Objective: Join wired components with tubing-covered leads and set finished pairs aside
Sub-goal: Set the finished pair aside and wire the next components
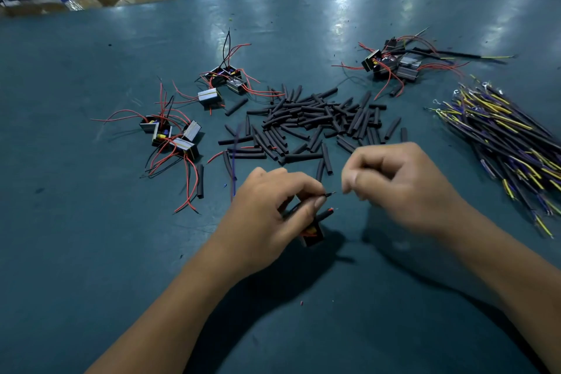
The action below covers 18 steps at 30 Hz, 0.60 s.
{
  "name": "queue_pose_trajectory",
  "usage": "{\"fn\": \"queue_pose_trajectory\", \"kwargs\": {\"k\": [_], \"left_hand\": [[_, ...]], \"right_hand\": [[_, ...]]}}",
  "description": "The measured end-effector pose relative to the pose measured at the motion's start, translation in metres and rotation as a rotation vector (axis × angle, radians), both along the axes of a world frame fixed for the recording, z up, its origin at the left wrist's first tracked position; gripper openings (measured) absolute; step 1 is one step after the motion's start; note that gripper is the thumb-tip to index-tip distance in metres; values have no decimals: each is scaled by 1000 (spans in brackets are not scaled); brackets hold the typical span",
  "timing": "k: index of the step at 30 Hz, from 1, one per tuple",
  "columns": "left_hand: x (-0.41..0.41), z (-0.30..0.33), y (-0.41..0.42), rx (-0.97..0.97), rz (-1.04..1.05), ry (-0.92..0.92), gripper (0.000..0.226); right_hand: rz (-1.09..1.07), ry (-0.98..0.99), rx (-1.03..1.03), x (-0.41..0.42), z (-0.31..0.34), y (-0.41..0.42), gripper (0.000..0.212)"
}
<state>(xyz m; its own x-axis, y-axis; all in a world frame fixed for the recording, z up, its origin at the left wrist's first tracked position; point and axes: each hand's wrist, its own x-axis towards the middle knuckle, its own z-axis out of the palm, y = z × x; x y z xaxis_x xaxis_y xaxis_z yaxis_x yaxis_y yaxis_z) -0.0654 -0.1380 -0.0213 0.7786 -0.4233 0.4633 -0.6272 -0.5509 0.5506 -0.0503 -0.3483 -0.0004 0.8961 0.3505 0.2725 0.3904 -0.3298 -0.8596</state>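
My left hand [273, 206] pinches a black wire lead [329, 194] of a small black wired component [312, 235] that hangs just under its fingers; a second, red-tipped lead [326, 212] sticks out below. My right hand [394, 188] hovers a little to the right with fingers curled; it is blurred, and I cannot tell whether it holds anything. A heap of short black tubing pieces [318, 121] lies just beyond both hands. A bundle of tubing-covered yellow and purple leads [504, 143] lies at the right.
On the green table [91, 252], clusters of components with red wires lie at the left [170, 133], centre-left [224, 82] and back right [391, 62]. A purple wire [233, 167] lies by my left hand. Cardboard boxes and blue crates stand beyond the far edge.
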Motion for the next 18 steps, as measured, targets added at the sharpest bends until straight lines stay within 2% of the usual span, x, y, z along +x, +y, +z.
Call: {"fn": "queue_pose_trajectory", "kwargs": {"k": [1,3,6,11,18], "left_hand": [[1,-1,-1,73,23,-89,4],[2,-3,-2,136,31,-190,6],[3,-5,-2,196,37,-290,15],[3,-3,-2,234,44,-336,19],[3,-2,-2,239,34,-336,16]], "right_hand": [[-33,229,88,1,1,0,25],[-48,573,119,4,-1,-1,29],[1,874,221,3,-3,1,27],[70,1003,302,3,-5,5,32],[109,1032,350,3,-5,3,36]]}}
